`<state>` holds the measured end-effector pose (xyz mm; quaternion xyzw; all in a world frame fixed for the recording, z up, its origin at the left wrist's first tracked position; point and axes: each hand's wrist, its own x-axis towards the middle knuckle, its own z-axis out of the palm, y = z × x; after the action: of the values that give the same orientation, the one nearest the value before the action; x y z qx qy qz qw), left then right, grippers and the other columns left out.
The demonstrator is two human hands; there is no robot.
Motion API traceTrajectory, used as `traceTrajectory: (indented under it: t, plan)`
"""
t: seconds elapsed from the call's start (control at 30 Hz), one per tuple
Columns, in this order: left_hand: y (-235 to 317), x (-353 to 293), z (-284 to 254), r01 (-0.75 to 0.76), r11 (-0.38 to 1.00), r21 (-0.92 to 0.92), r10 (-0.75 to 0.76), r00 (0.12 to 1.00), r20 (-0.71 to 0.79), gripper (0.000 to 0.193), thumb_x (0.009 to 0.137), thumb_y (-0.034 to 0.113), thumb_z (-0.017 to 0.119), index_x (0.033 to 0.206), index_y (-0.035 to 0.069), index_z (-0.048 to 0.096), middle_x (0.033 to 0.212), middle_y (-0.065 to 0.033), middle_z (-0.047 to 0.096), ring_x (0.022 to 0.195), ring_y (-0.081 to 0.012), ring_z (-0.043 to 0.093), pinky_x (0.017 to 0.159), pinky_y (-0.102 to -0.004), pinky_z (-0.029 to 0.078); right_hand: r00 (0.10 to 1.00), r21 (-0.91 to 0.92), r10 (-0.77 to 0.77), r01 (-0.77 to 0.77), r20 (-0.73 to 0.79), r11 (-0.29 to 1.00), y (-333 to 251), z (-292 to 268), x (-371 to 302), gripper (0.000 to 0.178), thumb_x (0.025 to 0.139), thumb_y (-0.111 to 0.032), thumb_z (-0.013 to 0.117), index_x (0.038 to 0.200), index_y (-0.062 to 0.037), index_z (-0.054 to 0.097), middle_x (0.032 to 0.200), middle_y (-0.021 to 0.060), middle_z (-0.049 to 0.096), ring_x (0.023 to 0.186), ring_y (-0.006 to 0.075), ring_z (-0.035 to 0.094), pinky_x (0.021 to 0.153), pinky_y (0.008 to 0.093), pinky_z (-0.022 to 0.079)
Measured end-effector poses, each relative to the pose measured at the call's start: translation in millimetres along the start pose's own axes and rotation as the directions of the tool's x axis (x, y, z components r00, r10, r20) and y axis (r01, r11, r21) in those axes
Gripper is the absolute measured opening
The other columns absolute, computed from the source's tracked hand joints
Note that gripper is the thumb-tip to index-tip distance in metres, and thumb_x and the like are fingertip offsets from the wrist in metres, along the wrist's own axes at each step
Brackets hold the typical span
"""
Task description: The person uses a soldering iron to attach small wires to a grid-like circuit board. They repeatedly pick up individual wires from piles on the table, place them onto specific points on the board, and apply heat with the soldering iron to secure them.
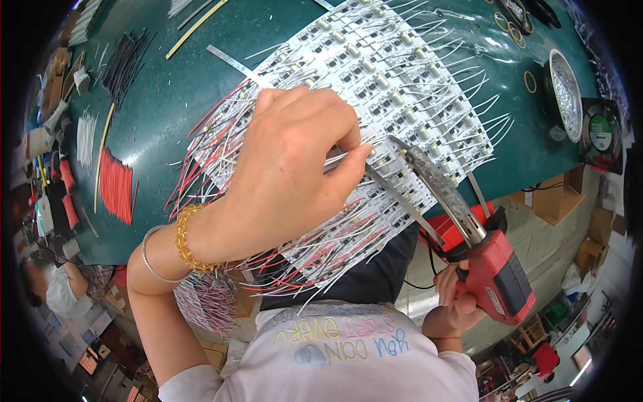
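My left hand (295, 154) reaches over a sheet of white circuit boards (362, 60), its thumb and forefinger pinched on a thin wire whose color I cannot make out. Most of that wire is hidden by the fingers. My right hand (459, 298) grips the handle of a red and black soldering gun (499, 278). The gun's bent tip (396, 141) is at the boards, just right of my left fingertips. White wires (462, 100) stick out along the boards' right side. Red and white wires (221, 141) hang off their left and near sides.
Metal strips (408, 204) lie along the boards. On the green table (161, 100) at left are bundles of red (115, 187), black (126, 60) and white tubes or wires (86, 137). A metal dish (566, 94), a small fan (601, 134) and yellow rings (530, 82) are at right.
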<state>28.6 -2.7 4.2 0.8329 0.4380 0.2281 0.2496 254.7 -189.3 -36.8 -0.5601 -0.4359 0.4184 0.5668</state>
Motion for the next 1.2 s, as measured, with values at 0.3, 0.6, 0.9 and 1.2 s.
traceTrajectory:
  t: [0.3,0.6,0.9,1.2]
  plan:
    - [1,-1,-2,0.005,1.0,0.011,-0.005,1.0,0.004,0.011,0.071,0.004,0.067,0.067,0.006,0.056,0.074,-0.0036,0.059,0.07,-0.019,0.055,0.068,-0.0292,0.035,0.99,0.085,0.033,-0.045,0.138,0.995,-16,8,16,0.068,0.085,-0.05,0.054,0.117,0.0084,0.041,0.048,-0.0021,0.043,0.037,0.0087,0.041,0.039,0.0235,0.034]
    - [3,-4,2,-0.107,0.992,-0.071,0.096,0.985,-0.143,0.01,0.07,0.002,0.067,0.069,0.007,0.059,0.074,-0.003,0.061,0.071,-0.0187,0.055,0.071,-0.0301,0.037,0.995,0.124,-0.01,-0.002,0.094,0.992,-13,3,13,0.071,0.085,-0.052,0.052,0.118,0.0084,0.037,0.045,-0.0026,0.041,0.034,0.0088,0.038,0.036,0.0226,0.033]
    - [8,-9,15,-0.123,0.992,0.026,0.125,0.987,-0.101,0.014,0.069,0.002,0.067,0.068,0.009,0.055,0.076,-0.0012,0.06,0.075,-0.0185,0.053,0.075,-0.0329,0.033,0.995,0.056,0.017,-0.023,0.102,0.998,-14,1,4,0.073,0.084,-0.056,0.05,0.116,0.0088,0.038,0.046,-0.002,0.042,0.036,0.009,0.04,0.037,0.0231,0.033]
    - [8,-8,16,-0.115,0.993,0.037,0.118,0.989,-0.087,0.015,0.069,0.002,0.067,0.067,0.009,0.054,0.075,-0.001,0.059,0.075,-0.0186,0.053,0.074,-0.0329,0.032,0.991,0.059,0.02,-0.028,0.135,0.998,-10,-5,-2,0.063,0.084,-0.052,0.054,0.106,0.006,0.042,0.047,0.0,0.044,0.037,0.0102,0.041,0.038,0.0236,0.035]
